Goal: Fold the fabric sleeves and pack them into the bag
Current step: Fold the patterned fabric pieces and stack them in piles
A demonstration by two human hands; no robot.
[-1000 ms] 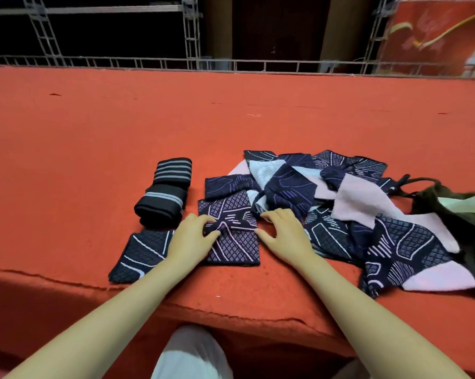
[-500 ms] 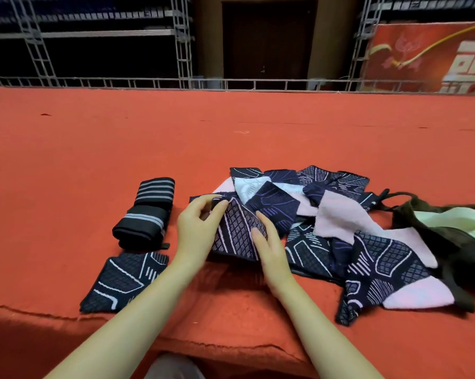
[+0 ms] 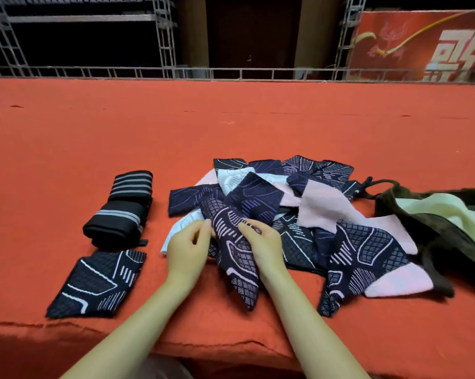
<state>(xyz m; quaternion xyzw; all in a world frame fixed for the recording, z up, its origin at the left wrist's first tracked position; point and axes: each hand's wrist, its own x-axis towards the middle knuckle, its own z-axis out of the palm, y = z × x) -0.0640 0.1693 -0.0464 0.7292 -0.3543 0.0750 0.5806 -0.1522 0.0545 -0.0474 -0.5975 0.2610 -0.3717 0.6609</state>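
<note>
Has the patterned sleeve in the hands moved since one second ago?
Yes. The patterned sleeve lay flat beside the folded sleeve; now both hands hold it lifted, hanging tilted.

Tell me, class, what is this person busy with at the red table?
A person is sorting patterned fabric sleeves. Both hands, left hand and right hand, pinch one navy patterned sleeve lifted from the loose pile. One folded sleeve lies flat at the left, beside a black striped roll. The dark green bag lies open at the right on the red table.
</note>
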